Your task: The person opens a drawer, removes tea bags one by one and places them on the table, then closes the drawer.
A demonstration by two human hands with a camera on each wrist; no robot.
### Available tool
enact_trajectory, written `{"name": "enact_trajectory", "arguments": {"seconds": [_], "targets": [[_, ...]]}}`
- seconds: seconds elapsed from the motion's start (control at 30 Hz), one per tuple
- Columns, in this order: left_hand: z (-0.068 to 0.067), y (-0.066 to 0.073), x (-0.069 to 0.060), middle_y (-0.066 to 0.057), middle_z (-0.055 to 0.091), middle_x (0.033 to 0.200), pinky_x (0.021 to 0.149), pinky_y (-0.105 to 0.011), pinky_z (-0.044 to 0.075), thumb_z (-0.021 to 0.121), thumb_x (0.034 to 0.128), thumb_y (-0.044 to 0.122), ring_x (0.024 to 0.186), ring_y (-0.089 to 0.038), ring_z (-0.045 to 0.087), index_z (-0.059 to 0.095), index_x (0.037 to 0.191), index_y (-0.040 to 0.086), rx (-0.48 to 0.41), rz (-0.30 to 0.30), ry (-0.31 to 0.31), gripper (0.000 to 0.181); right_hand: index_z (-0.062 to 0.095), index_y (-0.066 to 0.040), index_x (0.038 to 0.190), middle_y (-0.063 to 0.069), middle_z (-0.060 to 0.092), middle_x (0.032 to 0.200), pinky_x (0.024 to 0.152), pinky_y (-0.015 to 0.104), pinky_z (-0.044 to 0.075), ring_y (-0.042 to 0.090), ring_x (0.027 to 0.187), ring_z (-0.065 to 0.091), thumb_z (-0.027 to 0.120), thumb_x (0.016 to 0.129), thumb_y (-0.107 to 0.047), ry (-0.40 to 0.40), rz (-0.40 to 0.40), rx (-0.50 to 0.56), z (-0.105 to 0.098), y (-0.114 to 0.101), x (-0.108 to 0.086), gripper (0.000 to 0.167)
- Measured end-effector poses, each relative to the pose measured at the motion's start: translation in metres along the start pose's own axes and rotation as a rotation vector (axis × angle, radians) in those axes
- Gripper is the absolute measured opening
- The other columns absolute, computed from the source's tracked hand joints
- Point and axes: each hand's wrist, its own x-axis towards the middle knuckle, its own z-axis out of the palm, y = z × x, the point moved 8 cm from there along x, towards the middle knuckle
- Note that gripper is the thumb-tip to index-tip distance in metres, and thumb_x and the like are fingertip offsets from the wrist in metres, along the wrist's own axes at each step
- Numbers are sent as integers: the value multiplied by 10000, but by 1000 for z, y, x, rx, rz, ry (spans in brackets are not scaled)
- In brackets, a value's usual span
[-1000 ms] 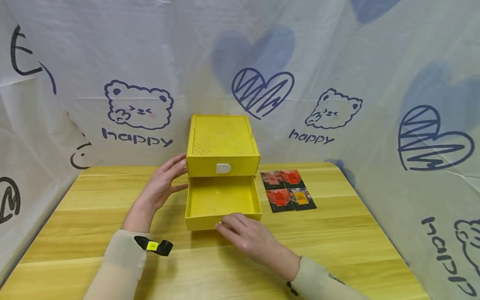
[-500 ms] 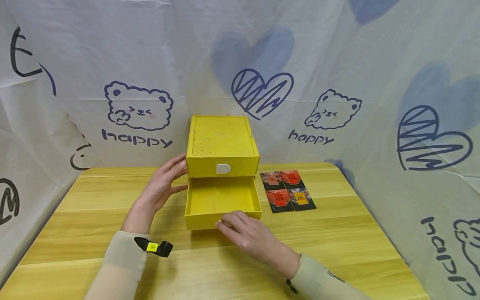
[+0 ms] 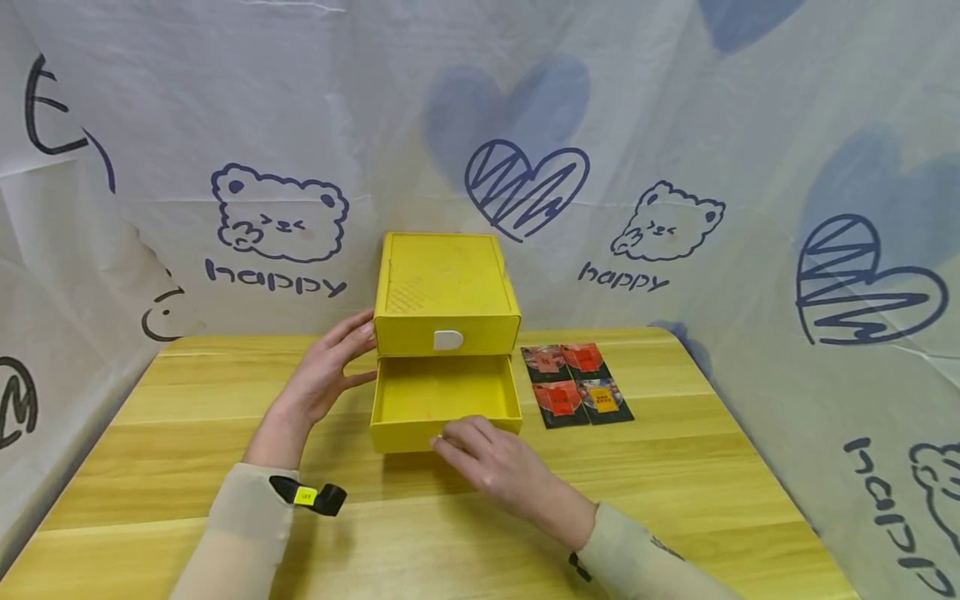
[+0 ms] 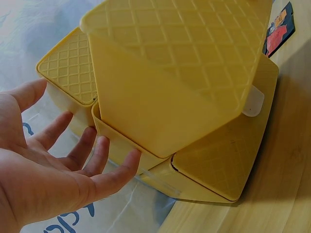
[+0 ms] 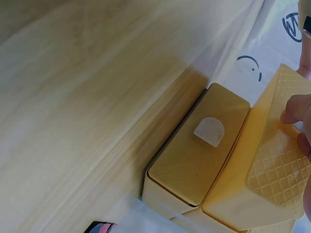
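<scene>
In the centre of the head view, a box-shaped cabinet of yellow plastic (image 3: 450, 271) stands on the light wood-grain surface (image 3: 675, 500), and its yellow rectangular drawer (image 3: 405, 438) sticks out to the front, below an upper drawer front with a white rounded tab (image 3: 447, 339). The left hand (image 3: 318, 379) touches the cabinet's left side with fingers spread wide, while the right hand (image 3: 495, 467), lower in the frame, holds the protruding drawer at the middle of its front with curled fingers. Right of centre, four flat black-and-red packets (image 3: 558, 398) lie near the cabinet, side by side in a block.
</scene>
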Motion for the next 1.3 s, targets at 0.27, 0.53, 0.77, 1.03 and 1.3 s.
{"name": "enact_trajectory", "arguments": {"seconds": [0.27,0.53,0.77,1.03,1.3], "targets": [[1,-1,1,-102,240,1708,1171,-669,327,543,1080,435,1528,-377,263,277,1656,136,0,-5,6,702,716,-18,1260,116,658,1193,920,204,565,213,1055,637,724,892,64,-7,11,-15,5,6,0,378],[0,0,0,-115,232,1709,1174,-672,318,534,1086,421,1530,-382,256,269,1657,126,-1,-1,7,695,720,-31,1261,111,660,1201,911,200,566,210,1063,638,786,851,54,-34,25,-27,12,13,2,423],[0,-1,1,-119,220,1711,1178,-681,301,529,1088,419,1529,-384,249,264,1657,118,-14,-2,5,696,720,-31,1247,106,654,1193,860,183,571,209,1055,629,754,847,82,-24,26,-32,18,19,3,417],[0,0,1,-120,233,1706,1179,-684,296,532,1087,420,1527,-380,252,267,1656,123,-17,-2,8,695,726,-32,1234,119,642,1191,821,198,583,225,1059,624,760,860,91,-26,48,-32,22,27,6,395],[1,-1,0,-116,220,1712,1182,-678,295,529,1089,418,1532,-377,242,256,1661,126,-24,-7,2,698,720,-51,1246,122,631,1223,832,223,591,234,1080,621,768,882,69,-55,106,-35,28,36,8,386]]}}
